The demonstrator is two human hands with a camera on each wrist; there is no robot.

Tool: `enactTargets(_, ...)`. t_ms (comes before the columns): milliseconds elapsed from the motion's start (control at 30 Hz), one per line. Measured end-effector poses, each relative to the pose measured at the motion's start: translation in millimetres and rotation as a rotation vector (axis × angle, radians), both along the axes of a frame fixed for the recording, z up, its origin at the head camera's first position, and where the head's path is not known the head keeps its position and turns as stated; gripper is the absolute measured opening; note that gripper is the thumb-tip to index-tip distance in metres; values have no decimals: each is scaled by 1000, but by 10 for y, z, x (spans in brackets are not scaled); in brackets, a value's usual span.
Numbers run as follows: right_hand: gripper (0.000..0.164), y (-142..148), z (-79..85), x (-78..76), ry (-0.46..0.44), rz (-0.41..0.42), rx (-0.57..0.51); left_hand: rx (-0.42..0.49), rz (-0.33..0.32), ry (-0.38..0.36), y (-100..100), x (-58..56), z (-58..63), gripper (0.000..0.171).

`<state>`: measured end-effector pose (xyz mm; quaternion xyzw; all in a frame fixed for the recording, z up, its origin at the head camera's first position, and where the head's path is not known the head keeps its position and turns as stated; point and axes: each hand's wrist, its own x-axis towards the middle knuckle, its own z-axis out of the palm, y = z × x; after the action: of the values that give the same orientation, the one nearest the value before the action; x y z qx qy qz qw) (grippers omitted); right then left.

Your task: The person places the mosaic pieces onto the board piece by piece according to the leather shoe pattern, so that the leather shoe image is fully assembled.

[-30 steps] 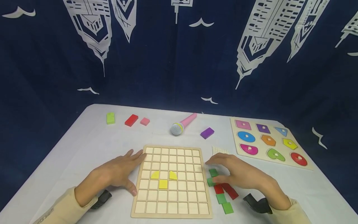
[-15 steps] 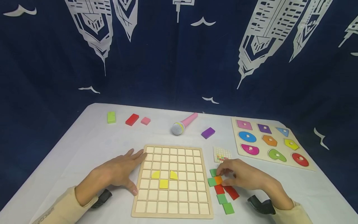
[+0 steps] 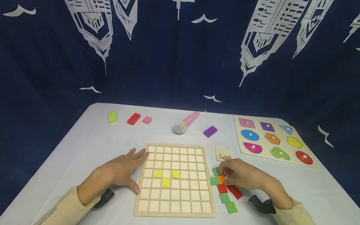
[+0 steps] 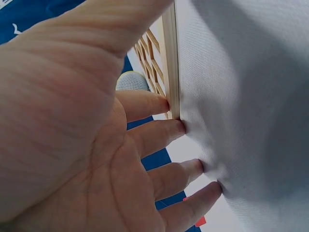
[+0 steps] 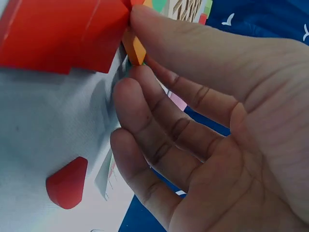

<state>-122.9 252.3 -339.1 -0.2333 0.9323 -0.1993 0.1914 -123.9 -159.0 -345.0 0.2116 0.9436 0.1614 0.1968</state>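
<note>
My left hand (image 3: 119, 170) is spread at the left edge of a wooden grid board (image 3: 175, 213), fingertips touching its rim. In the left wrist view, the straight fingers (image 4: 164, 179) meet the board's side and the white cloth. Three yellow pieces lie in the board's cells: a square tile (image 3: 166, 182) and two rounded pieces. To the right, my right hand (image 3: 248, 175) has bent fingers and pinches an orange tile (image 3: 220, 178) between thumb and fingers. Around it lie several green tiles (image 3: 225, 198) and red tiles (image 3: 222, 188). A loose red piece (image 5: 67, 183) shows in the right wrist view.
A small printed grid card (image 3: 224, 152) lies just beyond my right hand. Farther back are a pink toy microphone (image 3: 185, 122), a purple block (image 3: 210, 131), a red block (image 3: 133, 119), a pink block (image 3: 147, 120) and a lime block (image 3: 112, 117). A shape puzzle (image 3: 278, 161) sits back right.
My right hand has drawn back to the right from over the tiles and curled its fingers at the orange tile, uncovering it and the printed card. The left hand stays at the board.
</note>
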Motion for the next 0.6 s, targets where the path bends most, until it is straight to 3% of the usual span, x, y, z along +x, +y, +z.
enactTargets(600,21,-36,44,23,24,31,5,4,3,-8,-9,1,15,127)
